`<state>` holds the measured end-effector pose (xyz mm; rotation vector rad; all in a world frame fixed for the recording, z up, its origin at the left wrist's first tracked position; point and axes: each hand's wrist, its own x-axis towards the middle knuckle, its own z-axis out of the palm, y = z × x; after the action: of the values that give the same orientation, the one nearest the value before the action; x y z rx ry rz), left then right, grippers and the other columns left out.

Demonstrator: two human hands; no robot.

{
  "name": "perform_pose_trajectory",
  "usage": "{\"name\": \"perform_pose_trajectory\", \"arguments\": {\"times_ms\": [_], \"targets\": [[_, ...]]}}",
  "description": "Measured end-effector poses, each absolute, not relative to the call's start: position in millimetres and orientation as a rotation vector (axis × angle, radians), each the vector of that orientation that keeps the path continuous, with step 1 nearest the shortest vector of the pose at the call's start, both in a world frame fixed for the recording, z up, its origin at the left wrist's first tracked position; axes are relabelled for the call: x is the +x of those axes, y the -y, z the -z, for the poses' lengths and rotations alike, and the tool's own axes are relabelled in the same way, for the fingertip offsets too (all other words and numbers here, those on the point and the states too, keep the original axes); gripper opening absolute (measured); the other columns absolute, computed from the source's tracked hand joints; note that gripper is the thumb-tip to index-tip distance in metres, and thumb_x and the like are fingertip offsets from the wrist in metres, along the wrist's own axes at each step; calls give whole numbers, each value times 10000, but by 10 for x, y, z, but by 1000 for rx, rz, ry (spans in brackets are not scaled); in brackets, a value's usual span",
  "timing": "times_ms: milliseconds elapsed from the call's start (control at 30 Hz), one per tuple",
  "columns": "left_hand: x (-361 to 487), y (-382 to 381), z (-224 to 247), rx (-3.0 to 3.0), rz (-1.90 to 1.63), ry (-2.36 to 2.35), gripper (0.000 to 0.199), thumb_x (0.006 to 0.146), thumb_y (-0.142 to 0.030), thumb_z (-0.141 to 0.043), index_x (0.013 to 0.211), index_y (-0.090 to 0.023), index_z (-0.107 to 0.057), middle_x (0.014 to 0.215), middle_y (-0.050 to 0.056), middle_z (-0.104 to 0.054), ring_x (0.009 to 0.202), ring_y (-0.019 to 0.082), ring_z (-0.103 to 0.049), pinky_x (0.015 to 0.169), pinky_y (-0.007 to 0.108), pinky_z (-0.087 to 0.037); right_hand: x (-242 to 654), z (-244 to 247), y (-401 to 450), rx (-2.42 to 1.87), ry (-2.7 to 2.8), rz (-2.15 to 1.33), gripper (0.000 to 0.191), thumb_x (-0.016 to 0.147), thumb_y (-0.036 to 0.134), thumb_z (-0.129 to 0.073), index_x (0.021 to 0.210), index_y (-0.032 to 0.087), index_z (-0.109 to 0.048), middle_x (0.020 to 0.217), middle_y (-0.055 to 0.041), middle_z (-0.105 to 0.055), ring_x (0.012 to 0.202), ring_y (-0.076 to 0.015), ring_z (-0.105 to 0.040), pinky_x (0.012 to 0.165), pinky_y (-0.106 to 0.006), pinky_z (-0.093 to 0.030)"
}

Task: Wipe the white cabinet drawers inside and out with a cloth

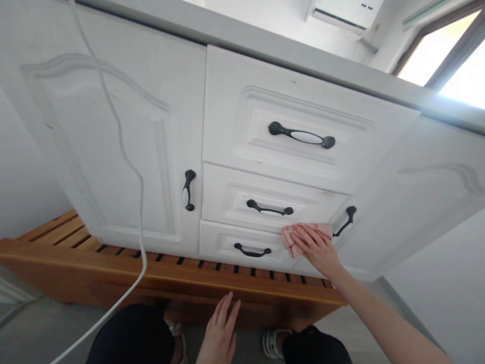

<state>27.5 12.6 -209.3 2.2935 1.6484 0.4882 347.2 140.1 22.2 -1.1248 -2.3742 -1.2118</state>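
White cabinet fronts (pixel 113 151) fill the view above a slatted wooden platform (pixel 113 263). On the bottom drawer (pixel 223 242), at its upper right corner, the right hand (pixel 314 245) presses a pink cloth (pixel 322 230) flat, fingers extended on it. Below that drawer, the left hand (pixel 220 333) hovers with fingers loosely spread, holding nothing.

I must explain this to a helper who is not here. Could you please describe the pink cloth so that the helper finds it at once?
Find the white cabinet standing on the wooden platform, then its stack of three drawers. The pink cloth lies flat under the right hand, at the lowest drawer's top right corner. It is the only pink thing there.
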Motion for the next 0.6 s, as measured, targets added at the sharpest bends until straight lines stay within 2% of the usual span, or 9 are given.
{"name": "perform_pose_trajectory", "arguments": {"times_ms": [67, 167, 267, 333, 433, 500, 567, 600], "targets": [[463, -314, 1666, 2465, -705, -1668, 773, 831, -58, -412, 1534, -301, -202, 1652, 25, -182, 1509, 241, -216, 1172, 411, -359, 3535, -111, -1376, -1158, 2281, 1210, 538, 861, 160, -632, 1361, 343, -553, 1328, -28, -646, 1229, -224, -541, 978, -411, -410], [732, -642, 1145, 2581, -832, -1717, 785, 840, -60, -389, 1549, -258, -115, 1657, 7, -151, 1518, 238, -175, 1143, 389, -365, 3561, 67, -1363, -1171, 2157, 1183, 469, 868, 139, -609, 1291, 342, -613, 1238, -51, -678, 1147, -247, -561, 1000, -439, -408], [864, -920, 960, 2576, -830, -1774, 860, 787, -40, -404, 1551, -219, -53, 1658, -2, -127, 1523, 206, -145, 1146, 366, -330, 3545, 251, -1316, -1223, 2053, 1076, 464, 882, 150, -570, 1307, 334, -598, 1202, -85, -662, 1077, -282, -574, 997, -489, -436], [866, -1036, 997, 2602, -813, -1772, 862, 794, -58, -414, 1548, -202, -21, 1654, -1, -152, 1520, 185, -152, 1156, 364, -302, 3483, 406, -1221, -1277, 1963, 946, 536, 894, 160, -522, 1405, 324, -506, 1238, -118, -624, 1092, -315, -581, 978, -531, -468], [819, -1101, 1101, 2702, -778, -1729, 772, 885, -131, -405, 1545, -187, -8, 1633, 22, -245, 1503, 198, -207, 1142, 401, -299, 3255, 683, -936, -1381, 1768, 593, 620, 896, 204, -472, 1496, 328, -372, 1186, -128, -632, 988, -317, -659, 844, -502, -568], [807, -1091, 1117, 2702, -762, -1736, 750, 910, -165, -411, 1543, -184, -10, 1614, 33, -303, 1485, 212, -247, 1109, 421, -316, 3017, 838, -660, -1465, 1628, 239, 635, 876, 275, -482, 1493, 375, -366, 1092, -98, -673, 884, -326, -700, 724, -492, -603], [823, -1065, 1085, 2649, -759, -1755, 756, 906, -188, -430, 1543, -187, -23, 1602, 34, -335, 1472, 215, -268, 1079, 422, -325, 2757, 917, -345, -1482, 1585, -256, 666, 831, 391, -549, 1466, 475, -368, 1154, -51, -680, 1025, -377, -677, 705, -533, -602], [838, -1049, 1062, 2630, -758, -1756, 758, 902, -198, -436, 1544, -189, -33, 1598, 34, -344, 1469, 214, -270, 1072, 421, -321, 2634, 926, -181, -1466, 1602, -399, 685, 804, 450, -598, 1453, 487, -382, 1179, -32, -675, 1050, -374, -665, 692, -529, -601]]}}
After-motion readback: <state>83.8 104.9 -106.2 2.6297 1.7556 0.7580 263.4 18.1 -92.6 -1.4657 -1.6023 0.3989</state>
